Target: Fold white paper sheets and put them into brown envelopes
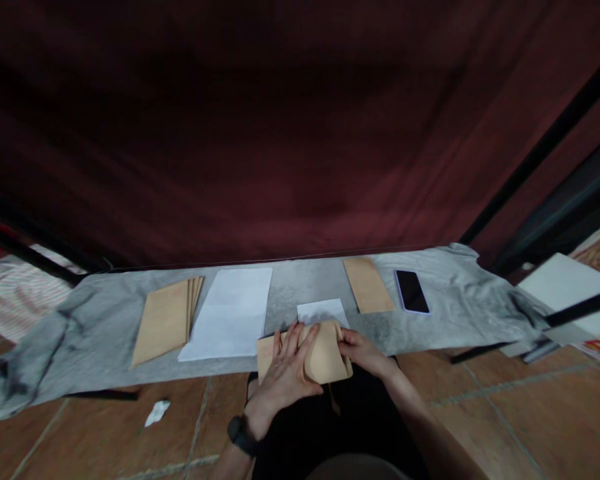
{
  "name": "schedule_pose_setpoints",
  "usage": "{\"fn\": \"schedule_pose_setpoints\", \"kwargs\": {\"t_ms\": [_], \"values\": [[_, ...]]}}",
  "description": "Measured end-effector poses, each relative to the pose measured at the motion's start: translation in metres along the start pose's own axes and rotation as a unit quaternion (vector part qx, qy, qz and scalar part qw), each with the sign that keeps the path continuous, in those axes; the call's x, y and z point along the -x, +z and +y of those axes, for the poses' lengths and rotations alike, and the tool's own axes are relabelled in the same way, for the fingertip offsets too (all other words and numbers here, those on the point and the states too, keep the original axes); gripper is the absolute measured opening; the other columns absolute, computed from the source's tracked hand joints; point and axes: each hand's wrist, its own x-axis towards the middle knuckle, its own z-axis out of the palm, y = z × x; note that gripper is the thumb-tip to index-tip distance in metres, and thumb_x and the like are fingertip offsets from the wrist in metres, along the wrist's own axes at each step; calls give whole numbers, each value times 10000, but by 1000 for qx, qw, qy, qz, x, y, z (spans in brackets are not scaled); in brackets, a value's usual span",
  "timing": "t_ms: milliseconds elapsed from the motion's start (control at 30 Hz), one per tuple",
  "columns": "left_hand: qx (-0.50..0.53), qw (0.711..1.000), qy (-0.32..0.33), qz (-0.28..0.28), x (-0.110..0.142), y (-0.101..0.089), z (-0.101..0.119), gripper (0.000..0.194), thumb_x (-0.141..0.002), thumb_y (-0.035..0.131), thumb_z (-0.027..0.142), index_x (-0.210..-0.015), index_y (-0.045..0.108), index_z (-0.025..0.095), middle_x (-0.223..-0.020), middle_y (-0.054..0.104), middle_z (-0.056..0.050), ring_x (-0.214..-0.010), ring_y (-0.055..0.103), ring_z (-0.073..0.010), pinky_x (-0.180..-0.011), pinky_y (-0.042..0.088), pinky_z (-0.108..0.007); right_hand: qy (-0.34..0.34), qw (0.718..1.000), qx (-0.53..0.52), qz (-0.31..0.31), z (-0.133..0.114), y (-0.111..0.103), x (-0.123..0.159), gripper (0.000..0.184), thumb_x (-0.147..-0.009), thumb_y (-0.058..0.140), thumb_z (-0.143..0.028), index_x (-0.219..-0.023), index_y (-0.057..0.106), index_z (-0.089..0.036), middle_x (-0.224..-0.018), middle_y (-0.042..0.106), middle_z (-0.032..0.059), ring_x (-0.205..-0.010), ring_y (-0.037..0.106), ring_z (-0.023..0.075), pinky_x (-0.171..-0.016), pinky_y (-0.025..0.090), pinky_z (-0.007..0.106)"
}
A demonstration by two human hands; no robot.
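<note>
A brown paper envelope (325, 357) lies at the front edge of the cloth-covered surface, partly over my lap, its right part curved up. My left hand (289, 370) rests across its left part with the fingers spread and stretched out. At its right end, my right hand (360, 350) is closed on the edge, thumb and fingers pinching it. My palm and fingers hide part of the envelope. Just behind it, a small white sheet (325, 309) shows, its near part covered by the envelope.
Several brown envelopes (161, 320) lie fanned at the left, beside a stack of white paper (233, 313). Another brown envelope (369, 285) and a phone (413, 291) are at the right. Grey cloth (460, 300) covers the narrow surface. A crumpled paper scrap (157, 413) lies on the tiled floor.
</note>
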Motion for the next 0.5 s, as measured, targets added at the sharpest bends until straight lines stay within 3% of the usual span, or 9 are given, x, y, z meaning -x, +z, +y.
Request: {"fn": "schedule_pose_setpoints", "kwargs": {"t_ms": [233, 367, 500], "values": [[-69, 996, 14, 47, -8, 6, 12, 1129, -655, 814, 373, -1595, 192, 314, -1609, 314, -162, -1492, 258, -395, -1210, 53, -646, 1, 995, 43, 89, 19, -14, -9, 156, -750, 712, -375, -796, 725, -227, -734, 711, -12, -772, 652, 219, -764, 535, 341], [-78, 996, 14, 35, -15, 7, 13, 1139, -664, 821, 404, -1597, 174, 319, -1622, 286, -172, -1491, 265, -386, -1208, 55, -638, -7, 979, 128, 160, 30, -22, -14, 146, -754, 642, -346, -787, 707, -220, -736, 704, 5, -734, 638, 208, -685, 508, 307], [-78, 997, 14, 5, -22, 9, 11, 1137, -679, 813, 443, -1599, 157, 317, -1635, 258, -171, -1495, 253, -385, -1203, 56, -637, -11, 976, 132, 176, 34, -30, -13, 176, -748, 627, -340, -852, 720, -234, -800, 732, 27, -800, 663, 232, -745, 525, 338]]}}
